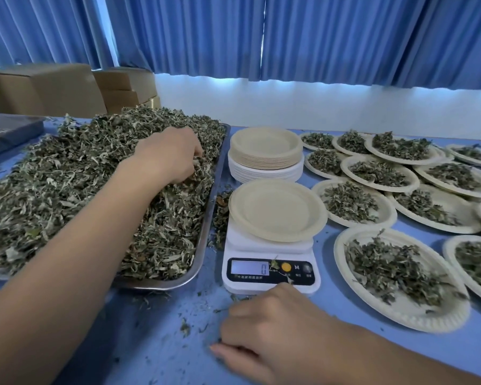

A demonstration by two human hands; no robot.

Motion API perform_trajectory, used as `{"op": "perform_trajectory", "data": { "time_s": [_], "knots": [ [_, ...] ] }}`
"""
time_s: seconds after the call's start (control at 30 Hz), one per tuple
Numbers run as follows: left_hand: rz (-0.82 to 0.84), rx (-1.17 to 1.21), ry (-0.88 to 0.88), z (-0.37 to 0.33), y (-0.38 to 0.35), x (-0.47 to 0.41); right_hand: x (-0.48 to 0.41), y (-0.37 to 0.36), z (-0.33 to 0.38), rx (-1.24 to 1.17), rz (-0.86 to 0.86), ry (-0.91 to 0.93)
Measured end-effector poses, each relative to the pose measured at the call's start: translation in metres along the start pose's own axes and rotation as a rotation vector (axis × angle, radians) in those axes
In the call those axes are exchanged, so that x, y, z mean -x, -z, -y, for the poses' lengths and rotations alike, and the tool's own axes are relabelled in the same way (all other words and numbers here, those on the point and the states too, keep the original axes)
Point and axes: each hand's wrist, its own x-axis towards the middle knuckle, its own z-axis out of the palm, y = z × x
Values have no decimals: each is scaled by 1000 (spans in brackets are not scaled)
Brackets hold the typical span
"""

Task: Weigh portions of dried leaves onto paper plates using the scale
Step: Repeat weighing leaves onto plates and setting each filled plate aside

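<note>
Fingers (195, 154) of the left hand (165, 154) clutch dried leaves (67, 190) for the empty paper plate (275, 209) waiting on the zeroed scale (261, 284).

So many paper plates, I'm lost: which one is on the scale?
The empty beige plate atop the white scale. Plates to its right hold leaves; the rest form a stack behind.

The scale (271, 269) shows 0 on its display (249, 267), at the left end of its front panel. Right of the orange button (286, 267) stands an M. The small print along the panel's lower edge is too blurred to read.
</note>
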Motion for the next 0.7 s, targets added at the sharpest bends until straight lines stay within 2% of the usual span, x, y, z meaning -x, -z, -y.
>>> {"op": "perform_trajectory", "data": {
  "time_s": [0.13, 0.2, 0.3, 0.37, 0.5, 0.7],
  "knots": [
    [-157, 59, -21, -2, 6, 0, 0, 0, 1, -8, 16, -12],
    [-175, 197, -80, -9, 6, 2, 0, 1, 1, -23, 28, -17],
    [-27, 565, -194, -28, 4, 10, -1, 2, 2, -31, 34, -21],
    [105, 708, -258, -44, -2, 18, -1, 1, 2, -29, 30, -23],
    [401, 595, -409, -60, -11, 25, -1, 5, 3, -1, 7, -6],
    [319, 364, -359, -29, 7, 13, 0, 5, 3, -9, 41, -14]
  ]
}}
